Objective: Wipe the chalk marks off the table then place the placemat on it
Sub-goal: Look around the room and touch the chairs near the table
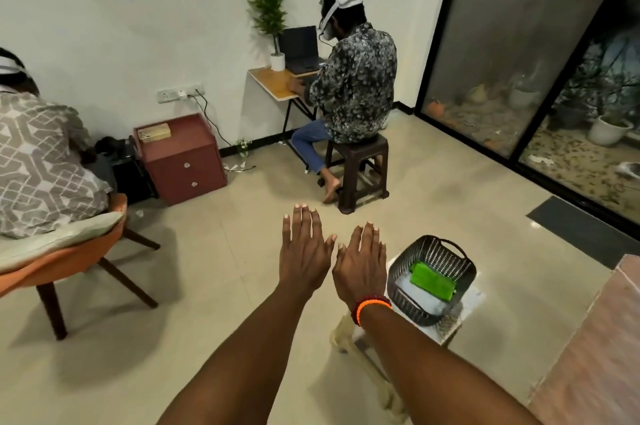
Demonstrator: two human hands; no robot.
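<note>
My left hand (304,249) and my right hand (362,263) are stretched out side by side over the floor, palms down, fingers straight, holding nothing. Just right of my right hand a dark grey slotted basket (460,260) stands on a small pale stool (450,329). Inside the basket lies a folded green cloth (433,280) on top of something white. The edge of a pinkish table (595,348) shows at the lower right; I can make out no chalk marks on the part in view.
A person sits on a brown stool (360,168) at a small desk (273,83) ahead. Another person sits in an orange chair (62,258) at the left. A maroon drawer cabinet (181,157) stands by the wall. Glass sliding doors (519,43) and a dark mat (581,230) are on the right.
</note>
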